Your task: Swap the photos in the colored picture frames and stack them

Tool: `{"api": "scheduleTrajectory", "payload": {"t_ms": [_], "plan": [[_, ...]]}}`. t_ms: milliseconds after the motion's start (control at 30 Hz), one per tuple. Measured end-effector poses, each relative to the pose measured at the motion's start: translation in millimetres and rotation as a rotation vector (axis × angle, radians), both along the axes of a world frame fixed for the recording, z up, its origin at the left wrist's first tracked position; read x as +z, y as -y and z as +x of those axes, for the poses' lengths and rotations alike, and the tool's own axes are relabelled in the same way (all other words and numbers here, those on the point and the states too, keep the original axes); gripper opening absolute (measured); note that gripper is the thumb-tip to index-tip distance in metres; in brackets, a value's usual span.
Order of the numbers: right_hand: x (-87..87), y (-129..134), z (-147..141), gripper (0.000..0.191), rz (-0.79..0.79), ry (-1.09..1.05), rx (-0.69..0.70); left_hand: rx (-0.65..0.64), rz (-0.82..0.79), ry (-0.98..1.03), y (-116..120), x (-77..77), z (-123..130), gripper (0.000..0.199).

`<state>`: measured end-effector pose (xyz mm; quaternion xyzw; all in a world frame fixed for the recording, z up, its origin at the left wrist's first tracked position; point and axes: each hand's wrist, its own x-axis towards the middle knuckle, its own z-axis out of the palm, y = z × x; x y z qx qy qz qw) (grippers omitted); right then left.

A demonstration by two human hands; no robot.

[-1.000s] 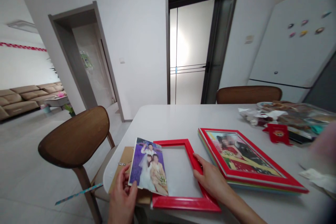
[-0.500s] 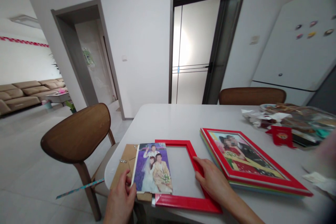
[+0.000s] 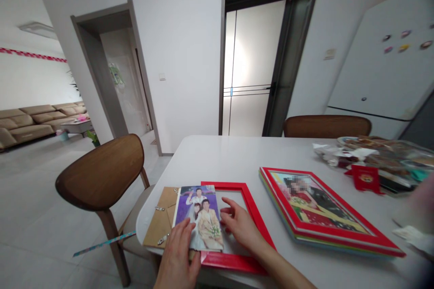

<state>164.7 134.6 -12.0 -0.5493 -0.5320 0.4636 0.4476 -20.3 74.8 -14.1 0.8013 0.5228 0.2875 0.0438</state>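
Photograph of a posed group lies near the near-left corner of a white table, its left side on a brown backing board, its right side over the left part of a red frame. The board reaches the table's rounded near-left corner; the frame sits along the near edge. White tabletop runs from the frame's far side to the table's far edge, and a narrower strip parts it from a stack of frames to the right. The left hand lies palm down across the photograph's near-left corner, fingers together, thumb apart; whether it pinches anything, one cannot tell. The right hand hovers over the frame's opening, fingers parted and half-curled, tips beside the photograph's right edge, contact unclear, forearm crossing the frame's near-right corner.
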Motion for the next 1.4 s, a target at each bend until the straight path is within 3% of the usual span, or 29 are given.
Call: {"api": "scheduleTrajectory", "payload": {"t_ms": [167,333,400,500,633,767,900,1000,1133,1400], "plan": [[4.3,-6,-14,0.062,-0.069,-0.188,0.047,-0.023,-0.034,-0.031,-2,5.0,5,0.052],[40.3,6,-29,0.063,0.042,-0.416,0.014,-0.116,0.002,0.093,-12,13.3,8,0.060],[56.6,14,-30,0.064,0.077,-0.483,0.026,-0.127,0.022,0.263,-15,20.7,9,0.054],[65.2,23,-26,0.060,0.053,-0.485,0.014,-0.010,-0.017,0.656,-17,34.5,20,0.038],[47.4,26,-14,0.049,-0.162,-0.512,-0.050,0.067,-0.228,1.216,-13,43.7,52,0.037],[36.9,19,8,0.040,-0.044,-0.579,-0.085,-0.040,-0.416,1.443,-11,36.1,72,0.049],[42.0,12,40,0.040,-0.073,-0.333,-0.122,-0.001,-0.435,1.341,-16,24.4,62,0.061],[39.7,7,55,0.042,-0.130,-0.170,-0.074,0.013,-0.420,1.007,-15,18.5,53,0.054],[28.3,-2,56,0.043,-0.077,0.031,-0.031,-0.034,-0.344,0.561,-7,14.1,52,0.050],[25.9,-12,53,0.037,0.033,0.400,-0.061,-0.117,-0.247,0.344,-5,4.3,52,0.047]]}}
